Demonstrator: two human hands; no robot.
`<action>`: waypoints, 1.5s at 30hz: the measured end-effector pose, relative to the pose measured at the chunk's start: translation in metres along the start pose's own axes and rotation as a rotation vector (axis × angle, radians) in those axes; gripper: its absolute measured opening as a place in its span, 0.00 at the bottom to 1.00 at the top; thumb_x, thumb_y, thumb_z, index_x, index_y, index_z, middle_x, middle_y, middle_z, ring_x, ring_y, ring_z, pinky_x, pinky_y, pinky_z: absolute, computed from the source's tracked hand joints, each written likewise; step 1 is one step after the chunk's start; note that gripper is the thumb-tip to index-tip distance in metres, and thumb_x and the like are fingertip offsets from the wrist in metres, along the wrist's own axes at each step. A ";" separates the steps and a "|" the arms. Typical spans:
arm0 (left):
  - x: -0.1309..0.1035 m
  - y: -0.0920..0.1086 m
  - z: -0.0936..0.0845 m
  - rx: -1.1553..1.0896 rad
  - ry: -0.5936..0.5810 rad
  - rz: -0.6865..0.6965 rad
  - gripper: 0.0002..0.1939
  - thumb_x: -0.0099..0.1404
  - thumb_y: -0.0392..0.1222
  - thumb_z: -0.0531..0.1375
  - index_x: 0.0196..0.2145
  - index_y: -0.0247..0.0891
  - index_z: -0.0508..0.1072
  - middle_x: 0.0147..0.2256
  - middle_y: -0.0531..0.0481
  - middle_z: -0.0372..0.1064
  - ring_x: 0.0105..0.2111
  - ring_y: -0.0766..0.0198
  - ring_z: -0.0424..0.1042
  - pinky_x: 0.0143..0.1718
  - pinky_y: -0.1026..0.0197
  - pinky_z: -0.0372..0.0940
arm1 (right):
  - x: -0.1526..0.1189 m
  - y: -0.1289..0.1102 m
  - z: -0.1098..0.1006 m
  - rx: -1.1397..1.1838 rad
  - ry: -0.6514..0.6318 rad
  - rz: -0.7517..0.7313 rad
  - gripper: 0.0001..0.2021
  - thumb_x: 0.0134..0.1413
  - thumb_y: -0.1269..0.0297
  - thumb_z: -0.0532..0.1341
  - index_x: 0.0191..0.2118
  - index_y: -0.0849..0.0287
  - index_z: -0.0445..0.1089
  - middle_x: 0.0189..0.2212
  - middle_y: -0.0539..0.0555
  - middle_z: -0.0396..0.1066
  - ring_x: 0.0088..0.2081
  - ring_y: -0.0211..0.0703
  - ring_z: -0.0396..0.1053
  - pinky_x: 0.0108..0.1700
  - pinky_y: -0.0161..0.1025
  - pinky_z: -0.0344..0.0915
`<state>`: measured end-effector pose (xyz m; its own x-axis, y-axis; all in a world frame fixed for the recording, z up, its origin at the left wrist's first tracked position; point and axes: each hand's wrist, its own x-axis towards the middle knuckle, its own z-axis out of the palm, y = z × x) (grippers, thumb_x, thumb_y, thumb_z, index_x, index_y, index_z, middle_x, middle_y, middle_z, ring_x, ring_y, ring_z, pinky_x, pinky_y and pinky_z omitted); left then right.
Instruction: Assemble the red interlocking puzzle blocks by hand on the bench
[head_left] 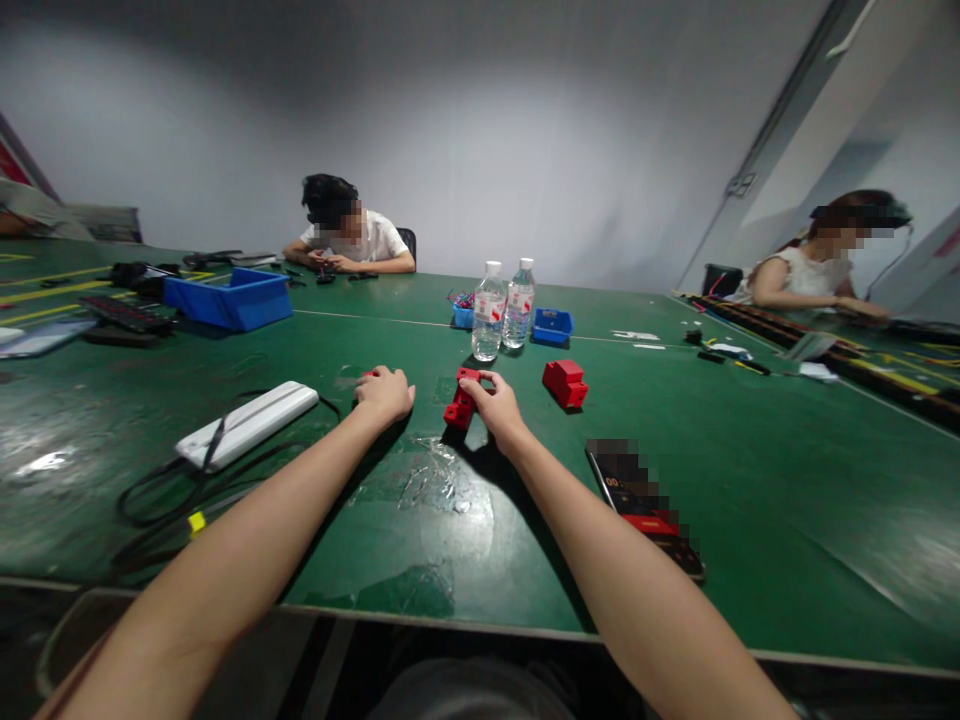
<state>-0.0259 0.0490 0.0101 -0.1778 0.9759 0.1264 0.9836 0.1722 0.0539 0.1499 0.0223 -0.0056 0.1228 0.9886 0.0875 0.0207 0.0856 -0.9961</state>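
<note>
My right hand [498,408] grips a red plastic block [460,402] with holes in it, thumb and fingers closed on its upper right side. The block is just above or on the green table [465,540]; I cannot tell which. To the left, my left hand [385,394] is low over the table with its fingers curled down. A bit of a small red piece [370,374] shows at its fingertips, and the rest is hidden under the hand. Another red plastic block [566,384], stepped in shape, lies to the right of my right hand.
Two water bottles [487,315] stand beyond my hands, with small blue bins [553,326] beside and behind them. A white power strip [251,425] with black cable lies left, a phone [637,500] right. Farther left is a larger blue bin [229,300]. Two people sit across and at right.
</note>
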 end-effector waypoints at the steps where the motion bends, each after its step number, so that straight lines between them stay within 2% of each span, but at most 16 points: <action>1: 0.000 0.001 0.002 -0.005 -0.011 0.050 0.23 0.64 0.48 0.51 0.50 0.29 0.67 0.51 0.24 0.60 0.50 0.36 0.64 0.44 0.44 0.62 | -0.001 -0.001 0.000 0.014 -0.011 -0.002 0.24 0.38 0.52 0.65 0.43 0.59 0.68 0.32 0.51 0.72 0.33 0.41 0.70 0.39 0.39 0.67; 5: -0.002 0.009 0.011 -0.186 0.020 0.393 0.18 0.63 0.43 0.53 0.48 0.34 0.69 0.48 0.33 0.65 0.47 0.45 0.67 0.48 0.48 0.61 | -0.003 -0.002 0.001 0.037 -0.053 -0.017 0.23 0.39 0.54 0.65 0.43 0.59 0.68 0.31 0.51 0.73 0.32 0.40 0.70 0.38 0.39 0.67; 7: -0.002 0.015 0.015 -0.399 -0.001 0.562 0.13 0.61 0.39 0.54 0.43 0.35 0.71 0.45 0.38 0.68 0.45 0.51 0.69 0.48 0.52 0.61 | -0.003 -0.002 0.001 0.051 -0.076 -0.022 0.23 0.40 0.55 0.65 0.44 0.59 0.68 0.31 0.52 0.73 0.33 0.41 0.70 0.39 0.40 0.67; 9: -0.001 0.022 0.020 -0.693 -0.071 0.650 0.11 0.61 0.37 0.53 0.41 0.36 0.70 0.40 0.43 0.70 0.42 0.56 0.71 0.46 0.55 0.63 | -0.002 -0.002 0.001 0.066 -0.090 -0.019 0.22 0.40 0.56 0.65 0.44 0.59 0.68 0.32 0.52 0.73 0.33 0.41 0.71 0.39 0.40 0.68; 11: 0.000 0.029 0.025 -1.008 -0.098 0.627 0.14 0.60 0.36 0.54 0.44 0.38 0.67 0.42 0.45 0.71 0.40 0.59 0.71 0.43 0.57 0.65 | 0.000 -0.001 0.000 0.067 -0.082 -0.010 0.22 0.40 0.56 0.65 0.44 0.59 0.68 0.33 0.52 0.74 0.34 0.42 0.72 0.40 0.40 0.68; 13: 0.000 0.035 0.029 -1.198 -0.129 0.493 0.14 0.59 0.40 0.57 0.44 0.38 0.66 0.39 0.47 0.71 0.37 0.61 0.72 0.39 0.58 0.66 | 0.001 0.000 0.000 0.064 -0.074 0.005 0.22 0.40 0.55 0.65 0.43 0.60 0.69 0.34 0.54 0.74 0.35 0.42 0.72 0.41 0.40 0.68; 16: -0.003 0.040 0.028 -1.423 -0.258 0.283 0.16 0.62 0.51 0.56 0.41 0.37 0.65 0.34 0.47 0.71 0.32 0.62 0.72 0.34 0.59 0.66 | 0.003 0.002 -0.001 0.043 -0.077 0.011 0.23 0.40 0.54 0.65 0.44 0.60 0.69 0.36 0.55 0.74 0.36 0.43 0.72 0.41 0.40 0.68; 18: -0.007 0.041 0.023 -1.533 -0.357 0.263 0.22 0.62 0.60 0.53 0.39 0.36 0.67 0.36 0.44 0.72 0.33 0.61 0.72 0.35 0.60 0.66 | 0.004 0.004 -0.001 0.005 -0.071 -0.010 0.23 0.41 0.53 0.65 0.45 0.59 0.69 0.37 0.55 0.74 0.37 0.43 0.72 0.42 0.40 0.68; 21: -0.012 0.040 0.015 -1.555 -0.471 0.345 0.31 0.58 0.66 0.53 0.43 0.35 0.69 0.38 0.42 0.72 0.35 0.60 0.72 0.37 0.59 0.65 | 0.005 0.007 -0.001 -0.050 -0.059 -0.030 0.23 0.42 0.51 0.64 0.45 0.58 0.70 0.37 0.54 0.75 0.39 0.43 0.72 0.44 0.39 0.67; 26: -0.021 0.037 0.008 -1.431 -0.399 0.450 0.35 0.47 0.55 0.68 0.48 0.34 0.66 0.45 0.41 0.69 0.42 0.56 0.70 0.43 0.56 0.65 | 0.010 0.008 -0.004 -0.007 -0.043 -0.004 0.22 0.49 0.47 0.59 0.42 0.60 0.72 0.37 0.56 0.75 0.40 0.43 0.72 0.45 0.39 0.65; 30: -0.022 0.042 0.008 -1.419 -0.296 0.344 0.36 0.44 0.50 0.70 0.49 0.34 0.64 0.45 0.40 0.69 0.40 0.57 0.71 0.40 0.55 0.66 | 0.015 0.009 -0.007 -0.008 -0.050 0.048 0.23 0.60 0.50 0.47 0.43 0.63 0.71 0.38 0.58 0.75 0.39 0.44 0.72 0.46 0.42 0.65; 33: -0.014 0.042 0.013 -1.403 -0.107 0.167 0.38 0.43 0.49 0.70 0.49 0.34 0.63 0.41 0.41 0.70 0.37 0.58 0.71 0.37 0.56 0.67 | 0.015 0.015 -0.008 -0.194 -0.054 -0.030 0.17 0.55 0.60 0.55 0.49 0.60 0.69 0.45 0.57 0.73 0.46 0.46 0.70 0.51 0.44 0.62; 35: -0.008 0.039 0.016 -1.388 -0.031 0.111 0.37 0.43 0.50 0.70 0.47 0.33 0.64 0.39 0.43 0.70 0.36 0.59 0.71 0.37 0.57 0.66 | 0.012 0.019 -0.008 -0.398 -0.070 -0.143 0.22 0.49 0.63 0.61 0.52 0.56 0.66 0.50 0.57 0.70 0.51 0.49 0.67 0.55 0.47 0.58; 38: -0.002 0.035 0.019 -1.394 -0.013 0.025 0.34 0.44 0.55 0.68 0.44 0.33 0.65 0.37 0.43 0.70 0.34 0.60 0.71 0.37 0.58 0.65 | 0.006 0.022 -0.008 -0.690 -0.083 -0.271 0.25 0.48 0.63 0.63 0.55 0.55 0.64 0.57 0.59 0.62 0.58 0.53 0.58 0.59 0.53 0.51; 41: -0.003 0.034 0.020 -1.387 -0.014 -0.007 0.33 0.45 0.57 0.67 0.43 0.33 0.66 0.37 0.44 0.71 0.33 0.60 0.70 0.36 0.58 0.64 | 0.004 0.020 -0.010 -0.881 -0.108 -0.308 0.24 0.50 0.60 0.62 0.54 0.56 0.64 0.55 0.61 0.63 0.56 0.56 0.59 0.56 0.55 0.53; 45: -0.006 0.038 0.022 -1.369 -0.040 0.035 0.33 0.47 0.58 0.66 0.45 0.33 0.67 0.37 0.44 0.71 0.34 0.59 0.70 0.37 0.58 0.64 | 0.009 0.018 -0.014 -0.860 -0.009 -0.286 0.23 0.47 0.58 0.65 0.50 0.59 0.68 0.47 0.62 0.65 0.50 0.53 0.64 0.52 0.49 0.59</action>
<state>0.0131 0.0526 -0.0109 -0.1300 0.9841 0.1211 0.1673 -0.0986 0.9810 0.1658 0.0313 -0.0228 -0.0083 0.9451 0.3266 0.7840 0.2089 -0.5846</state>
